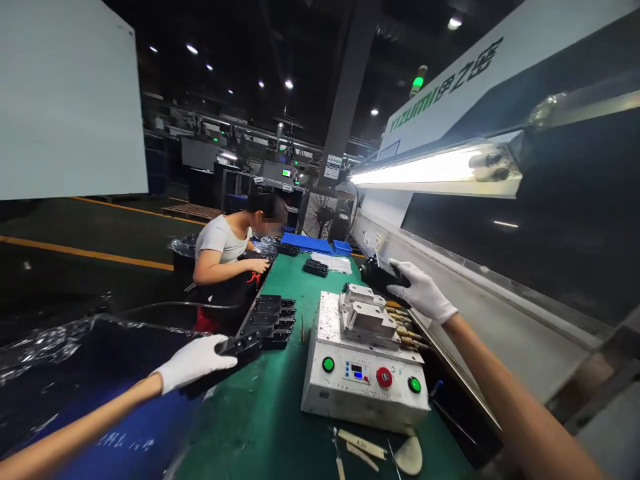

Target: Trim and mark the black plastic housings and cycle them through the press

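Note:
My left hand (200, 362), in a white glove, grips a black plastic part (245, 345) at the table's left edge, beside a row of similar black parts (275, 313). At the right, my right hand (423, 291), gloved as well, holds a black block-shaped part (377, 272) above and behind the metal fixture (370, 317). That fixture sits on a white control box (365, 393) with two green buttons, a red button and a small display.
A green table (235, 427) holds thin tools (363, 443) in front and more black parts (316, 268) farther back. A seated person (223, 243) works at the left side. A plastic-lined blue bin (115, 407) stands lower left; a machine (500, 260) borders the right.

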The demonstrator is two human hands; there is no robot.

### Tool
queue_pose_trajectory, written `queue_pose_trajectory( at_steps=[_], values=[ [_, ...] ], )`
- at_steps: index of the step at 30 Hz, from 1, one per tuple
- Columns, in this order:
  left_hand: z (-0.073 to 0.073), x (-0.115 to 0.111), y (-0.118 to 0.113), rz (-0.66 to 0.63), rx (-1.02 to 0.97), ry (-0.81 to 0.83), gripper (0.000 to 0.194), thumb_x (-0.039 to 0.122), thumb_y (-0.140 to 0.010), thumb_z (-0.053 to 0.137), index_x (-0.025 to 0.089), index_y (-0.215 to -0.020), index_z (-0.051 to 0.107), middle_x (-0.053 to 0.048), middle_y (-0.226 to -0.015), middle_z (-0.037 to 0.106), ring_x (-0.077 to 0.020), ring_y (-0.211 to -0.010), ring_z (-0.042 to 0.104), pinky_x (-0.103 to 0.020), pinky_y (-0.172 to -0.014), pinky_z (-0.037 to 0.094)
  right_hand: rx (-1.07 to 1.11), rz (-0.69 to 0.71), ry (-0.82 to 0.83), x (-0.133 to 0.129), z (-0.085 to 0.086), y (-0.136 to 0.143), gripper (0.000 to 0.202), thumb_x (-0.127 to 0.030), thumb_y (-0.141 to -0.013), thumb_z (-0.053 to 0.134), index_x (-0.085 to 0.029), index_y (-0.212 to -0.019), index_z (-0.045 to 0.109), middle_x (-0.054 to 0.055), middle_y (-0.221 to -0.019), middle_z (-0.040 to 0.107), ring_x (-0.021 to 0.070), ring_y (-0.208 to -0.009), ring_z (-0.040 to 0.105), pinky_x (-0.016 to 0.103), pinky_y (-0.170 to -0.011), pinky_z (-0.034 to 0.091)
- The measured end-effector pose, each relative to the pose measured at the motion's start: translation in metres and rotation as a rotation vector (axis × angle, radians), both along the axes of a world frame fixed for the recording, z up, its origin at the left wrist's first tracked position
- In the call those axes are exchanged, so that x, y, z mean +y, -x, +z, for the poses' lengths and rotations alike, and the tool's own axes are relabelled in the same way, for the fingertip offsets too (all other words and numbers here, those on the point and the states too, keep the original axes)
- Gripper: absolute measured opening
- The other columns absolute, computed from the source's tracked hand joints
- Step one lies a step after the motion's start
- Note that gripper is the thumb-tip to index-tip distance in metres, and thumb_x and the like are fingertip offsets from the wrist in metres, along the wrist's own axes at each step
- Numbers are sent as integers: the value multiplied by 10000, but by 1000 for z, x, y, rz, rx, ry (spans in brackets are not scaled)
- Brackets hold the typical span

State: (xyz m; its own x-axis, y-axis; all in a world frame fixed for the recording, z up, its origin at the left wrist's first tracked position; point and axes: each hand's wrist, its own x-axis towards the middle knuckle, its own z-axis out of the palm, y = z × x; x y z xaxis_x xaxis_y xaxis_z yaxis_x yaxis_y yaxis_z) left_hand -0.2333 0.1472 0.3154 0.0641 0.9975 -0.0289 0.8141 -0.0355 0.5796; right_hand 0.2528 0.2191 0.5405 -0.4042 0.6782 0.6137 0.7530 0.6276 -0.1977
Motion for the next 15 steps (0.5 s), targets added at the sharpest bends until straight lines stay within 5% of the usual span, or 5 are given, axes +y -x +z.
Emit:
queue_pose_trajectory(
  at_steps=[2,4,8,11,15],
  values=[
    [-20,-3,1,-4,-1,11,412,607,-784,599,227,-901,705,-36,-875,745,-305,-855,692,-334,-716,442,-34,135,-21,-34,-9,40,612,-393,-818,767,-261,-1396,617,98,-1331,662,294,-1220,614,493,-1098,452],
    [-32,-3,-14,-18,-6,17,390,594,-777,600,231,-874,706,-35,-857,742,-312,-859,698,-342,-722,455,-213,285,78,-72,-53,94,600,-406,-828,763,-274,-1394,611,93,-1281,685,280,-1155,634,442,-1024,497],
    [-52,-4,-61,-71,20,6,351,557,-742,645,267,-924,721,-40,-938,770,-325,-933,718,-372,-785,503,-608,425,225,-113,-205,185,760,-546,-680,827,-161,-1307,637,144,-1047,726,329,-831,673,432,-669,558],
    [-70,-11,-80,-94,76,12,633,580,-738,644,255,-1280,683,-110,-1303,715,-347,-1222,654,-416,-1021,492,-559,330,282,-114,-299,210,735,-535,-688,826,-181,-1300,622,161,-1143,727,360,-891,688,447,-655,567],
    [-83,-31,-81,-183,145,52,694,568,-804,557,286,-1435,608,-52,-1499,590,-294,-1400,534,-395,-1185,422,-237,197,251,-134,-334,188,375,-438,-778,765,-307,-1117,672,81,-1269,714,322,-1084,683,434,-812,581]
  ],
)
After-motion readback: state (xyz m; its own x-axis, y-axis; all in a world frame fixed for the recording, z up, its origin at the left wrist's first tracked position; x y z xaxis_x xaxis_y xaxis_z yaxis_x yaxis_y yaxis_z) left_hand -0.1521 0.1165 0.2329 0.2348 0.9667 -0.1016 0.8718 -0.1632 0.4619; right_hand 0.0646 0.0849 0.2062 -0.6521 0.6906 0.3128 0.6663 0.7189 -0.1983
